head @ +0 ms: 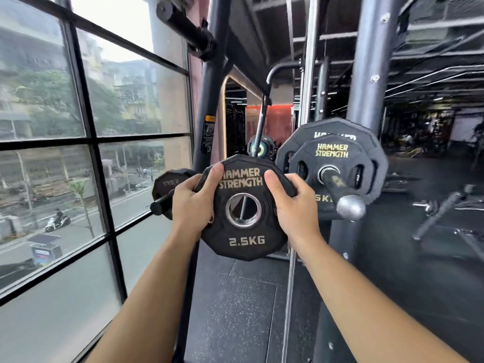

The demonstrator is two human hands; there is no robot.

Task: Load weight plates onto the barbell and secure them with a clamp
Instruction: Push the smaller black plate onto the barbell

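Note:
I hold a black 2.5 kg weight plate (243, 239) upright in front of me, its lettered face toward me. My left hand (192, 205) grips its left edge with the thumb on the face. My right hand (290, 205) grips its right edge the same way. To the right, a barbell sleeve (340, 192) with a rounded metal end points toward me. Two black plates are on it: a small plate (332, 150) in front and a larger plate (372, 153) behind it. The held plate is left of the sleeve end and apart from it. I see no clamp.
A large window (78, 153) fills the left side. Dark rack uprights (209, 100) stand ahead, and a thick column (372, 61) rises behind the loaded plates. Another 2.5 kg plate (167, 183) sits on a peg behind my left hand. Black rubber floor (235, 297) lies below.

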